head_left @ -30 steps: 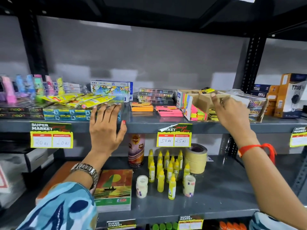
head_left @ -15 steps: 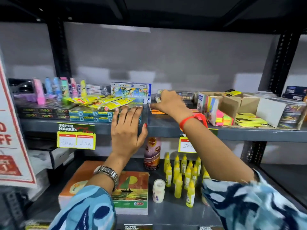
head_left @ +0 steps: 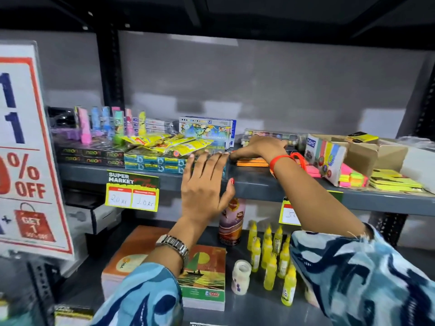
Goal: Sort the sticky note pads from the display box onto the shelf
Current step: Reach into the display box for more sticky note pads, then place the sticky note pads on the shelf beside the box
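Observation:
A brown cardboard display box [head_left: 367, 154] lies on the upper grey shelf [head_left: 254, 184] at the right, with neon pink and green sticky note pads [head_left: 352, 178] and yellow pads [head_left: 395, 181] spilling at its front. An orange pad stack [head_left: 253, 162] and a pink stack [head_left: 313, 171] lie on the shelf left of the box. My right hand [head_left: 259, 147] rests palm down on top of the orange stack, fingers pointing left. Whether it still grips a pad is hidden. My left hand [head_left: 204, 184] is flat and spread against the shelf's front edge.
Left of the orange stack are teal boxes [head_left: 153, 164], yellow packets [head_left: 169, 142] and a paint box [head_left: 207, 130]. Yellow glue bottles [head_left: 270, 252], a can [head_left: 231, 222] and notebooks [head_left: 202, 276] fill the lower shelf. A sale sign [head_left: 26, 149] stands at the left.
My right hand left the display box and swung left across the shelf onto the orange pad stack. The view shifted left. My left hand stayed on the shelf edge.

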Demonstrator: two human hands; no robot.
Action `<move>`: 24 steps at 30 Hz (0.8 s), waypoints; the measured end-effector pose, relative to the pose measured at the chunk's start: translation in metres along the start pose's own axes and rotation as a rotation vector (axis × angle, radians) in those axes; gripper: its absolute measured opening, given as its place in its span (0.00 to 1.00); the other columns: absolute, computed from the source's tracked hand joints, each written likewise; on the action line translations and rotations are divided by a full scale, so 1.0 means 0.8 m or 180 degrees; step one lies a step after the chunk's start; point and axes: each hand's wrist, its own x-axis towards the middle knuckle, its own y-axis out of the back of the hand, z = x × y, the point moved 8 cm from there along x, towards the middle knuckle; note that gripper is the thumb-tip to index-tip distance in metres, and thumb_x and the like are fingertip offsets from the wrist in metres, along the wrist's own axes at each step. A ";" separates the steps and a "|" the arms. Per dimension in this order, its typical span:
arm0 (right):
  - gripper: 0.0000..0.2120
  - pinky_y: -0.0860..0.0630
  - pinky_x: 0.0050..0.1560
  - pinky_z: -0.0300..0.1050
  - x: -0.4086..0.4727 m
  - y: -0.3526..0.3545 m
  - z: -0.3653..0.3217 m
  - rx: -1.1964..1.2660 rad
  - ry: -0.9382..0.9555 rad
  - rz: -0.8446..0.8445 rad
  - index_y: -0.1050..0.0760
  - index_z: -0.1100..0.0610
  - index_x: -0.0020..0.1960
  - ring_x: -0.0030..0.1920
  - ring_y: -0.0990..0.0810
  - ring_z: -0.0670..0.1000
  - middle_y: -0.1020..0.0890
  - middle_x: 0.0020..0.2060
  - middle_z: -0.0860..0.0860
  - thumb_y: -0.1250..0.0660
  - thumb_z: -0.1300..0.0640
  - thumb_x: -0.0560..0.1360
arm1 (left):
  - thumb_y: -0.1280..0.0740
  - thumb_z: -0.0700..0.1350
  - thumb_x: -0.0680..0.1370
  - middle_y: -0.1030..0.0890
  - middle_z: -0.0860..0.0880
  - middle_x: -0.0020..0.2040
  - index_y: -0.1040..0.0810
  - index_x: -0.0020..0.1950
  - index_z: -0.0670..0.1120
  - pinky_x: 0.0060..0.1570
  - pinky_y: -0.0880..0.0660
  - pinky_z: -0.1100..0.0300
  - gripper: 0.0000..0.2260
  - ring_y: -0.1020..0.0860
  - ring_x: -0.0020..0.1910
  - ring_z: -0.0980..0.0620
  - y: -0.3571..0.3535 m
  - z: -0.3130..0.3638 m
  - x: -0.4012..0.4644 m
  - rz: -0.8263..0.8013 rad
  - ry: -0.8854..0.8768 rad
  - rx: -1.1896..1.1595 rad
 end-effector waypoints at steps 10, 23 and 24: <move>0.48 0.30 0.57 0.57 -0.036 0.028 0.001 0.0607 0.0228 0.0722 0.35 0.58 0.63 0.61 0.25 0.61 0.22 0.59 0.56 0.32 0.28 0.54 | 0.41 0.51 0.76 0.20 0.43 0.59 0.24 0.64 0.41 0.69 0.38 0.45 0.22 0.24 0.60 0.41 0.000 0.001 -0.001 0.0038 0.0017 -0.0051; 0.37 0.32 0.44 0.47 -0.130 0.163 0.132 0.0977 -0.0007 0.2065 0.30 0.59 0.58 0.55 0.22 0.62 0.20 0.54 0.58 0.31 0.36 0.57 | 0.44 0.51 0.78 0.21 0.42 0.60 0.25 0.65 0.40 0.71 0.43 0.47 0.22 0.27 0.61 0.41 -0.001 0.002 -0.005 0.0104 0.0043 -0.0027; 0.35 0.32 0.44 0.46 -0.135 0.168 0.149 0.0974 -0.0085 0.2087 0.28 0.59 0.55 0.54 0.22 0.62 0.20 0.53 0.58 0.30 0.37 0.57 | 0.44 0.51 0.78 0.21 0.42 0.60 0.25 0.65 0.40 0.71 0.44 0.47 0.22 0.27 0.61 0.41 -0.001 0.001 -0.005 0.0081 0.0051 -0.0019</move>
